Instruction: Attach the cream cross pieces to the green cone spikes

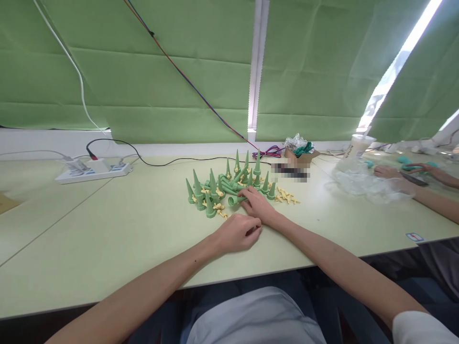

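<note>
My right hand (257, 206) reaches to the near edge of a cluster of green plastic cones (211, 184), its fingers closed over one lying green cone (234, 200). That cone's hollow base points left, and its other end is hidden under my fingers. Just in front, my left hand (239, 233) rests on the table with curled fingers; whatever is inside, if anything, is hidden. Some cones stand upright, others lie heaped in the middle. Small yellow branched pieces (286, 196) lie to the right of the cones, and more yellow pieces (219, 208) sit among them at left.
A white power strip (93, 171) with plugs stands at back left. Behind the cones are a coiled cable (272, 152) and a small cardboard box (301, 158). To the right lie a clear plastic bag (369, 184), a plastic cup (358, 145) and another person's hands (387, 172).
</note>
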`<state>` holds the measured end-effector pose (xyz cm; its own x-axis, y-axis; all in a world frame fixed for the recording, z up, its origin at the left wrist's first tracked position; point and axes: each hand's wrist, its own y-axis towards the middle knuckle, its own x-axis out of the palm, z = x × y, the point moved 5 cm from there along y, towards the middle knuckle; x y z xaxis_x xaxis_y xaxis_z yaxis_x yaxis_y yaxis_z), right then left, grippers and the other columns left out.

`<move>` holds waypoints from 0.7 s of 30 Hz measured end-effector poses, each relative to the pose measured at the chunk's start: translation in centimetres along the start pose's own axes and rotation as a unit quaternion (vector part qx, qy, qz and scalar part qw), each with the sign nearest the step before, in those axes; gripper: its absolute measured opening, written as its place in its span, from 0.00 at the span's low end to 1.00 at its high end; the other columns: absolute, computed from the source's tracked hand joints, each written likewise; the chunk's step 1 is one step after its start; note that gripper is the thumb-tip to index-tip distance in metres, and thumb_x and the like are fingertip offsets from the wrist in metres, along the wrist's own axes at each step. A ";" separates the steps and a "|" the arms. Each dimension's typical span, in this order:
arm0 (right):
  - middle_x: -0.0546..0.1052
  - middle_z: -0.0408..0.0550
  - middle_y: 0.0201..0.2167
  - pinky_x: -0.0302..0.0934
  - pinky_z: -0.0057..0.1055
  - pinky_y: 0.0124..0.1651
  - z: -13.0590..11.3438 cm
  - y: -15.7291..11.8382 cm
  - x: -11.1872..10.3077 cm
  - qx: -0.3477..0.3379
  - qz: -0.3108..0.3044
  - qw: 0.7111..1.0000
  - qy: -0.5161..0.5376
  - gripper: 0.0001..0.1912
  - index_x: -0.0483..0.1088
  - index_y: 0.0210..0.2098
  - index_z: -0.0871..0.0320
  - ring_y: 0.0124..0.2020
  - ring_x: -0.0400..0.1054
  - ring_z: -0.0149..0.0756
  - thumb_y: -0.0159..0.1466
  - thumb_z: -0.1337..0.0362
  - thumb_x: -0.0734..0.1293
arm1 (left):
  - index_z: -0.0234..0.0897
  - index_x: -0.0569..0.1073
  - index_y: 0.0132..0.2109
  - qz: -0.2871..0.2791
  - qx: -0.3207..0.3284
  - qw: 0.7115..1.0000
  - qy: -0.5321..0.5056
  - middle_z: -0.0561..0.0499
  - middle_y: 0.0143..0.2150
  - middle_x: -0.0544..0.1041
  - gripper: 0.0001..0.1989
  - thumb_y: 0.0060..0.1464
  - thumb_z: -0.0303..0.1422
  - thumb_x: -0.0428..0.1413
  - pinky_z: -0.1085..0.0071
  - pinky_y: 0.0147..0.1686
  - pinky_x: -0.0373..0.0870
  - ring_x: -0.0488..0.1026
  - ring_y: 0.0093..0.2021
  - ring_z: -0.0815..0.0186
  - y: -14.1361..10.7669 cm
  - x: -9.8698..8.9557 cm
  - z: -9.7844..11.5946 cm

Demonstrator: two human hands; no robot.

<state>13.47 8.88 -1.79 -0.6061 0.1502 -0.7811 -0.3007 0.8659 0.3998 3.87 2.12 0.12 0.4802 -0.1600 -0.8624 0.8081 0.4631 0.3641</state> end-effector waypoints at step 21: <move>0.70 0.52 0.41 0.67 0.33 0.38 -1.2 -0.5 -4.7 -0.076 0.191 0.974 0.096 0.18 0.75 0.41 0.56 0.39 0.68 0.37 0.61 0.76 0.57 | 0.34 0.72 0.30 0.157 -0.254 0.878 -0.374 0.54 0.19 0.66 0.34 0.64 0.54 0.34 0.74 0.19 0.56 0.60 0.15 0.73 -0.3 -0.9 -3.2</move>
<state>15.63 7.17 2.26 -0.8170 0.3436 -0.4631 -0.1230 0.6808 0.7221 2.08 4.91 -0.37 0.8953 -0.3952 -0.2056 0.4308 0.8856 0.1736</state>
